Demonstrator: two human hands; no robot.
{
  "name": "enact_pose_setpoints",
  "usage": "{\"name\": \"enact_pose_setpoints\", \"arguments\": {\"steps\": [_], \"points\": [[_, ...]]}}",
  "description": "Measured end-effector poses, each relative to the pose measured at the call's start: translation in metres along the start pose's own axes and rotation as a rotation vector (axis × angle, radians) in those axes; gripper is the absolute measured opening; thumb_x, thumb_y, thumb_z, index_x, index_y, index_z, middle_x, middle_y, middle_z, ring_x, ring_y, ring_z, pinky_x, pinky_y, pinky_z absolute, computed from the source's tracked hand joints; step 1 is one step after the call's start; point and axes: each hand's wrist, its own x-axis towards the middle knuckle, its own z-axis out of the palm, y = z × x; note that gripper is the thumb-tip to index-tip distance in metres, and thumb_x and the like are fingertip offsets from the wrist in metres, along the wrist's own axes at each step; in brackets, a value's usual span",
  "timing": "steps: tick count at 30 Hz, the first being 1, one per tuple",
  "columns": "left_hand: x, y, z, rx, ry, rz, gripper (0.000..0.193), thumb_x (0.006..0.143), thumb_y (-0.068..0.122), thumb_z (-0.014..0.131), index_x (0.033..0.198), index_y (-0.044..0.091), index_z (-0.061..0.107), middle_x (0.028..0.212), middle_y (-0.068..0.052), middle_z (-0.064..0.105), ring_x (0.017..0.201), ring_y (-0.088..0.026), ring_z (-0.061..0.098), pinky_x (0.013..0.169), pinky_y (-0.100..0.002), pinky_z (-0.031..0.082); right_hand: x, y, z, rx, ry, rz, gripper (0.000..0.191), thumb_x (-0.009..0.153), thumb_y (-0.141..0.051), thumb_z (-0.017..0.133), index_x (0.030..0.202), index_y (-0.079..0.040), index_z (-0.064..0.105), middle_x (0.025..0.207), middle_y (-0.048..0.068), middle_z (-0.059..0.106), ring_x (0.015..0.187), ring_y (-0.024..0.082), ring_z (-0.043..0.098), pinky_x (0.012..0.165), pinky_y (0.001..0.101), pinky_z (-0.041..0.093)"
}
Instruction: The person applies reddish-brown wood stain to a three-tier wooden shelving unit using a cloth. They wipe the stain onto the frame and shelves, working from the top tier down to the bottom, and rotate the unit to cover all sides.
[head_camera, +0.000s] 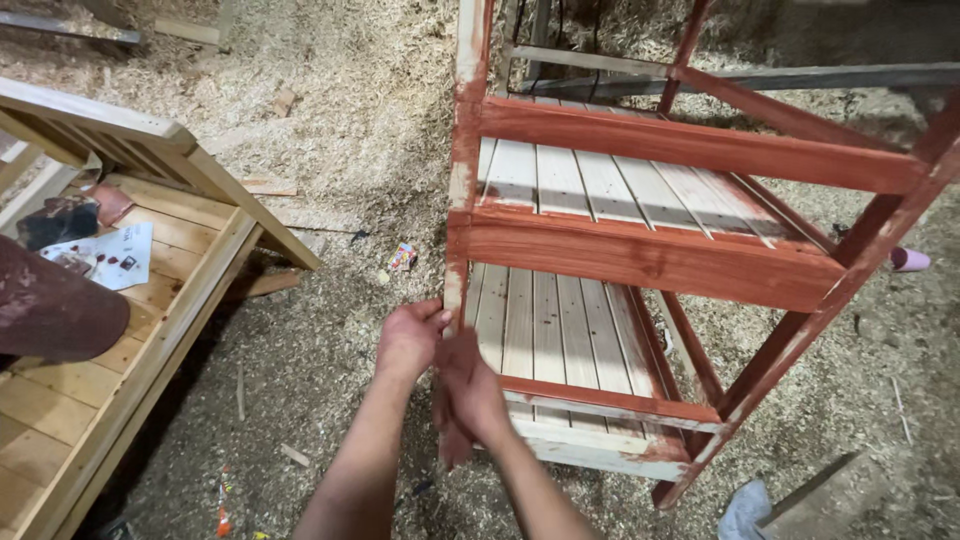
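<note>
The left hand (408, 338) rests against the near post (457, 250) of a wooden rack (690, 265), fingers curled onto the post's edge low down, where the wood is still pale. The right hand (468, 385) is just beside it, lower on the same post and stained red; it is blurred, and seems to be closed round something dark red that hangs below the palm, though what it is cannot be told. The two hands nearly touch.

The rack stands on a floor of sawdust (350, 120). Its rails and posts are mostly coated red-brown, while the slatted shelves (600, 190) between them are bare, light wood with red smears along their edges. The bottom front rail (600, 455) near the right hand is partly unpainted.

To the left, well apart from the hands, lies an unpainted wooden frame (120, 330) with slats. On its boards near the left edge of the view sit a sheet of paper (110, 255) spotted with red and a dark stained rag (58, 220). A rounded dark red shape (50, 310) overlaps that frame's near side.

On the sawdust between the two pieces lies a small coloured wrapper (402, 257). A pink object (910, 260) lies beyond the rack's right post, and a pale cloth (745, 510) lies by its near right foot.
</note>
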Motion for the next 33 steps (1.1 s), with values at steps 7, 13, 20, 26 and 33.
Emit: {"name": "enact_pose_setpoints", "arguments": {"steps": [7,13,20,26,33], "points": [[-0.006,-0.005,0.006,0.000,0.105,0.062,0.034,0.091,0.036,0.073,0.122,0.023,0.075,0.117,-0.011,0.074,0.106,-0.029,0.071,0.094,-0.039,0.054,-0.015,-0.029,-0.026,-0.755,-0.342,0.160,0.085,0.092,-0.032,0.068,0.160,-0.009,0.022,0.145,0.016,0.055,0.105,0.039,0.068,0.088,0.0517,0.054],[-0.003,-0.008,0.007,-0.107,0.089,0.024,0.032,0.091,0.032,0.072,0.122,0.024,0.075,0.115,-0.008,0.077,0.102,-0.026,0.074,0.094,-0.037,0.055,-0.018,0.015,-0.055,-1.220,-0.532,-0.004,0.091,0.082,-0.007,0.063,0.161,-0.004,0.017,0.161,0.020,0.029,0.114,0.037,0.064,0.084,0.0458,0.058],[0.001,-0.012,0.006,-0.349,0.017,-0.034,0.031,0.093,0.023,0.072,0.124,0.020,0.076,0.090,-0.005,0.079,0.070,-0.014,0.064,0.066,-0.033,0.054,-0.037,0.075,-0.153,-1.352,-0.448,0.278,0.035,0.101,-0.012,0.049,0.135,-0.002,0.053,0.115,0.017,0.071,0.097,0.027,0.072,0.076,0.0435,0.062],[-0.003,-0.010,0.004,-0.372,0.020,-0.079,0.028,0.094,0.022,0.073,0.121,0.018,0.078,0.073,-0.002,0.070,0.057,-0.011,0.054,0.052,-0.029,0.048,-0.055,0.078,-0.261,-1.197,-0.144,0.645,0.072,0.087,-0.051,0.072,0.142,-0.013,0.047,0.118,0.011,0.070,0.100,0.025,0.073,0.086,0.0391,0.061],[-0.010,0.000,-0.003,-0.372,0.009,-0.110,0.029,0.094,0.023,0.072,0.122,0.018,0.076,0.069,-0.002,0.066,0.055,-0.011,0.053,0.052,-0.030,0.047,-0.025,0.096,-0.197,0.436,0.284,0.558,0.039,0.109,-0.019,0.060,0.148,-0.014,0.057,0.087,0.026,0.048,0.069,0.044,0.049,0.055,0.0636,0.042]]}}
